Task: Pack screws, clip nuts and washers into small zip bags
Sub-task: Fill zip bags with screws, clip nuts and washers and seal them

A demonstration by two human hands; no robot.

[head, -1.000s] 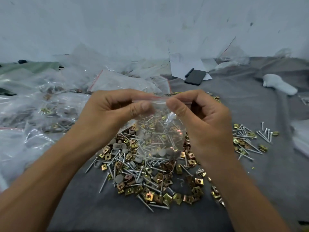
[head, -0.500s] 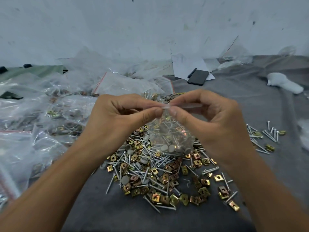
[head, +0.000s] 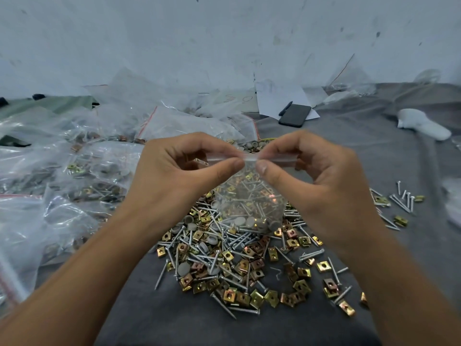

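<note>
A small clear zip bag (head: pixel 249 203) hangs between my hands, with screws, clip nuts and grey washers at its bottom. My left hand (head: pixel 179 176) pinches the bag's top strip from the left between thumb and fingers. My right hand (head: pixel 314 181) pinches the same strip from the right, and the two thumbs nearly meet at its middle. Under the bag, on the grey cloth (head: pixel 361 151), lies a loose pile of screws, brass clip nuts and washers (head: pixel 237 265).
Filled clear bags (head: pixel 62 186) heap up on the left. A smaller group of screws and nuts (head: pixel 401 203) lies at the right. A black phone (head: pixel 294 115) and white paper sit at the back, a white object (head: pixel 424 123) at far right.
My thumbs have slid together along the bag's top strip, from apart to nearly touching at its middle. The bag hangs in about the same place.
</note>
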